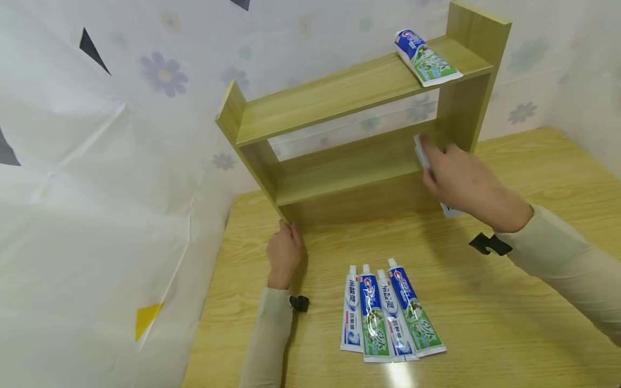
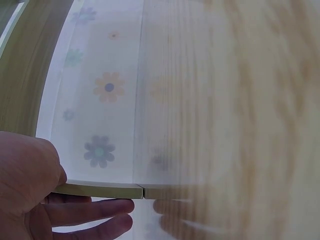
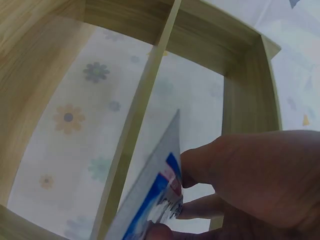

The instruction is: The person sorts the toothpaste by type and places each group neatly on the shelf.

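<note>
A two-tier wooden shelf (image 1: 335, 108) stands on the table against the wall. The foot of its left side panel is gripped by my left hand (image 1: 284, 253); in the left wrist view, the thumb and fingers lie on opposite sides of the panel edge (image 2: 100, 191). My right hand (image 1: 461, 178) holds a white and blue toothpaste tube (image 3: 150, 192) at the right end of the lower tier. Most of that tube is hidden by the hand in the head view. A blue and green toothpaste tube (image 1: 427, 59) lies on the top tier's right end, its flat end over the front edge.
Several toothpaste tubes lie side by side on the wooden table (image 1: 466, 323) before the shelf, among them a white one (image 1: 351, 310) and a blue and green one (image 1: 417, 310). Flower-patterned sheeting (image 1: 165, 75) covers the wall behind and to the left.
</note>
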A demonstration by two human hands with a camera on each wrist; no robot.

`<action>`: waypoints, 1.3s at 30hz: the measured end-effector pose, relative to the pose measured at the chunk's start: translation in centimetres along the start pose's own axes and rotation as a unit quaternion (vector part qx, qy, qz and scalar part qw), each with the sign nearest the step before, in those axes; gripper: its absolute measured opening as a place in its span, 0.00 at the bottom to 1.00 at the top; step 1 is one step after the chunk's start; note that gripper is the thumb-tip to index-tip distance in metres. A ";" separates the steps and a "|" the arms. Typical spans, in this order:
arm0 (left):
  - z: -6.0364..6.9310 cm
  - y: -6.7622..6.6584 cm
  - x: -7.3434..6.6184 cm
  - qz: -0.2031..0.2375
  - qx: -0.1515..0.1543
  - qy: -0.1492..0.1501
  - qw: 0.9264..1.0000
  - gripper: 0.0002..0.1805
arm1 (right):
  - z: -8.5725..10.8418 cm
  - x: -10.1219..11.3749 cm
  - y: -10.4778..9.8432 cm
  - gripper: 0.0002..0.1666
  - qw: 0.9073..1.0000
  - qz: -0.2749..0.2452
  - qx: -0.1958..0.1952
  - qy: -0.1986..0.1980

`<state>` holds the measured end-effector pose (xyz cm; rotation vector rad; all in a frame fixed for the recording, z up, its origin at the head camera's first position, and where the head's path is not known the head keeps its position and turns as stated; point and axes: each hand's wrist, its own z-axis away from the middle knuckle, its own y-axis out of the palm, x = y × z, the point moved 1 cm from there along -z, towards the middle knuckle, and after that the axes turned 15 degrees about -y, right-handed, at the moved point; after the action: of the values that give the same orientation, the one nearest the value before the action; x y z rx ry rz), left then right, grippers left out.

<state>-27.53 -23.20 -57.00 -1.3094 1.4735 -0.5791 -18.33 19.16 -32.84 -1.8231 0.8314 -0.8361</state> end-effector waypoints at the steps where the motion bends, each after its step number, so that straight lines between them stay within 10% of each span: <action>1: 0.0 0.1 0.0 0.000 -0.002 0.003 1.000 0.26 | -0.3 -0.2 0.0 0.37 1.000 0.005 -0.003 -0.004; 9: 0.0 -0.2 -0.1 0.005 -0.004 0.016 1.000 0.27 | -2.9 -1.9 0.2 0.25 0.999 0.020 -0.018 -0.022; 19: 1.4 -4.8 -3.3 0.038 -0.006 0.019 0.999 0.24 | -5.6 -3.4 0.8 0.08 0.999 0.019 -0.046 -0.001; 28: 0.7 -2.2 -1.3 0.016 0.008 -0.004 1.000 0.25 | -7.7 -5.3 1.1 0.13 0.992 -0.044 0.061 0.097; 39: 2.6 -8.6 -6.0 0.018 0.031 -0.010 0.999 0.16 | -8.4 -6.4 1.4 0.12 0.992 -0.029 0.065 0.106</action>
<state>-22.37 -19.46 -48.31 -1.2355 1.4497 -0.5825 -28.93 20.09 -32.53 -1.6697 0.8389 -1.1092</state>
